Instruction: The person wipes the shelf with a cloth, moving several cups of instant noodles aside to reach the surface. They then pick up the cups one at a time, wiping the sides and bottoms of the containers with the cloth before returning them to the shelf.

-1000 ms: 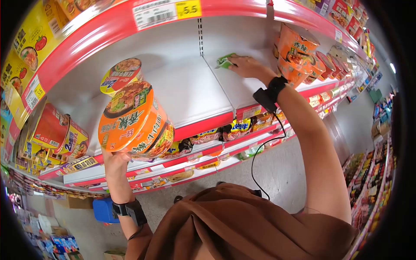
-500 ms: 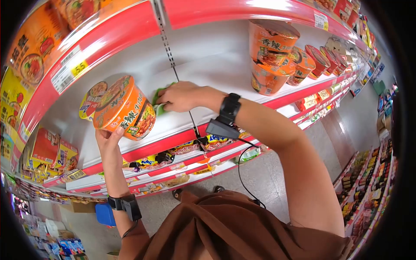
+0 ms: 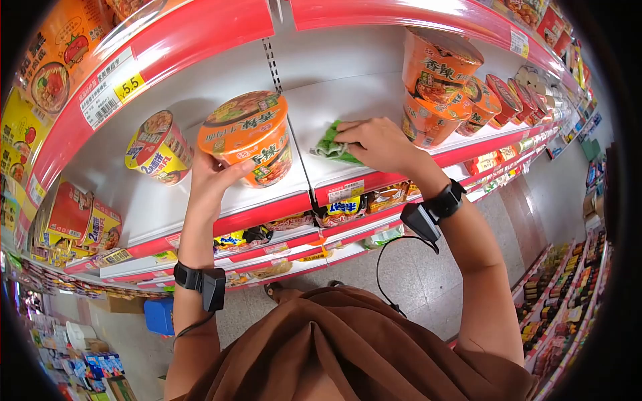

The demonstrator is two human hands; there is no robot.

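My left hand is wrapped round the lower left side of an orange instant noodle cup, its thumb across the front. The cup is held over the white shelf. Behind that hand stands a yellow and pink noodle cup. With fingers bunched, my right hand presses a green cloth onto the shelf surface, right of the dark seam between two shelf panels. Just past the right hand, two orange noodle cups are stacked one on the other.
More orange and red cups line the shelf to the right. A red price rail edges the shelf, with bagged noodles below. Boxed noodles sit at left. A cable hangs from the right wrist device.
My right hand has slid the green cloth rightward across the shelf seam. My left hand has carried the orange noodle cup rightward, uncovering the yellow and pink cup behind it.
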